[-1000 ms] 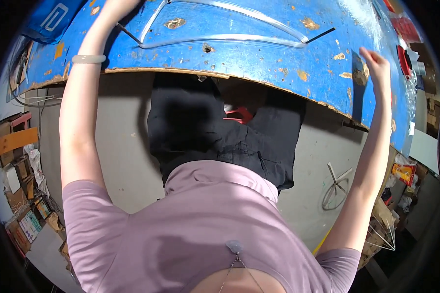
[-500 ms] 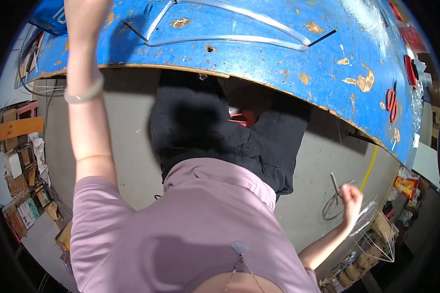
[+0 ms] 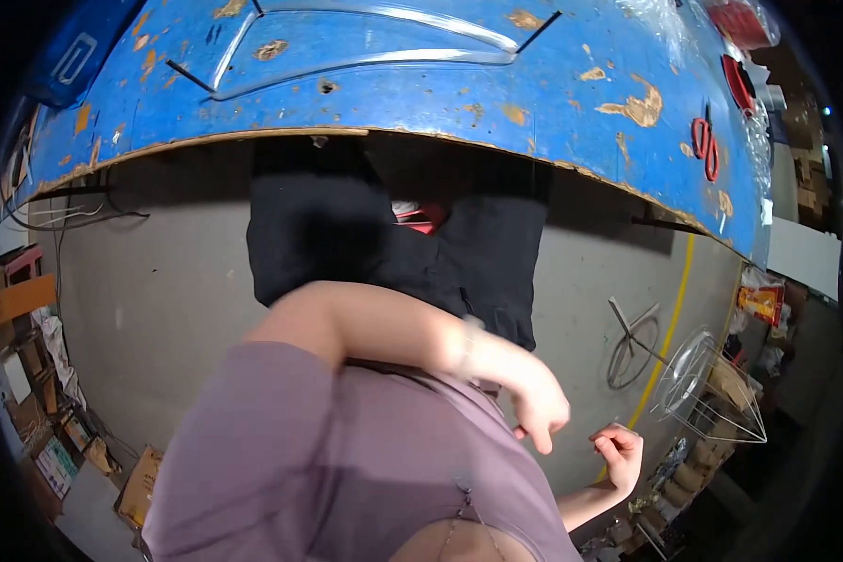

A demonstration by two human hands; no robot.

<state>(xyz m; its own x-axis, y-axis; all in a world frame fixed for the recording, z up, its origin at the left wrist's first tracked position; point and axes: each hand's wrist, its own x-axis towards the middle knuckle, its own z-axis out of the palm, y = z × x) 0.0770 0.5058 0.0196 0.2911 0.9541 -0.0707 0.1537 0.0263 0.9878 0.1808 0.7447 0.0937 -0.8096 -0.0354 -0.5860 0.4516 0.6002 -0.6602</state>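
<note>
Both hands off blue counter [image 3: 421,89] now, drawn in low at right by waist. Left hand [image 3: 539,398] crosses body, fingers drooping loose, empty. Right hand [image 3: 618,454] half-curled, nothing visibly pinched. Red scissors [image 3: 704,148] lie untouched, far right on counter. Counter work paused.
</note>
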